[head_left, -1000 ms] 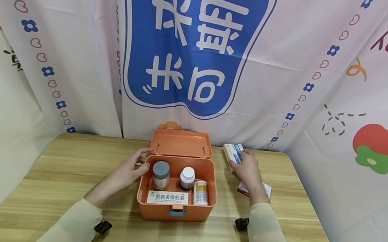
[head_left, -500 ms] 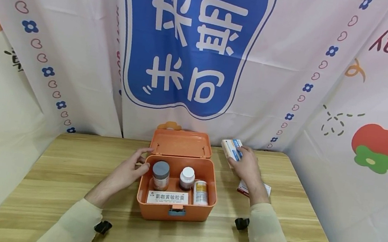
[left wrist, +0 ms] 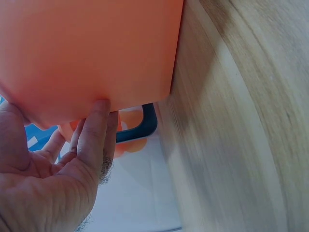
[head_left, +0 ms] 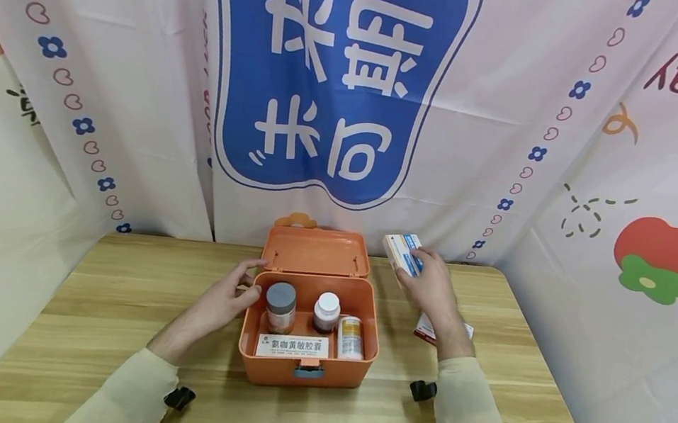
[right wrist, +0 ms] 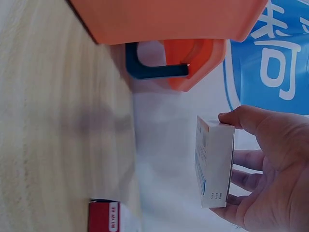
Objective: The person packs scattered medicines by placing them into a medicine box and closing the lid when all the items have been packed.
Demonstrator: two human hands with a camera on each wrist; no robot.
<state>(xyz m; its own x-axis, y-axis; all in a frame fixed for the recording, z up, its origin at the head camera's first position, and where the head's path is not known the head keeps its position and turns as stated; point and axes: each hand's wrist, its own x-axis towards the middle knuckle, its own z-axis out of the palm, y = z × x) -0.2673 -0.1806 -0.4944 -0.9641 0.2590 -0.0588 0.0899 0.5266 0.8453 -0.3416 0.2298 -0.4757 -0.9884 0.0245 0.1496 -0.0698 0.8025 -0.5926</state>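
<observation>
In the head view, an orange plastic medicine case [head_left: 305, 375] stands on the table, its lid [head_left: 317, 251] folded back. My left hand [head_left: 229, 295] rests at its back left corner; in the left wrist view relaxed fingers [left wrist: 93, 140] touch the outer wall. Inside are a grey-capped jar [head_left: 281, 304], a white-capped bottle [head_left: 326, 311], a white bottle with a yellow label [head_left: 351, 337] and a white capsule box [head_left: 293, 346]. My right hand [head_left: 432, 286] pinches a white and blue medicine box [right wrist: 217, 164] between thumb and fingers, raised above the table right of the case.
A red and white box [right wrist: 104, 216] lies on the wooden table [head_left: 128, 298], partly under my right wrist in the head view. The case's dark handle [right wrist: 157, 71] hangs at its back. Printed cloth [head_left: 486, 116] closes off the back and sides.
My right hand has lifted the white and blue medicine box and shifted it slightly left and toward the back. My left hand has stayed at the case's corner.
</observation>
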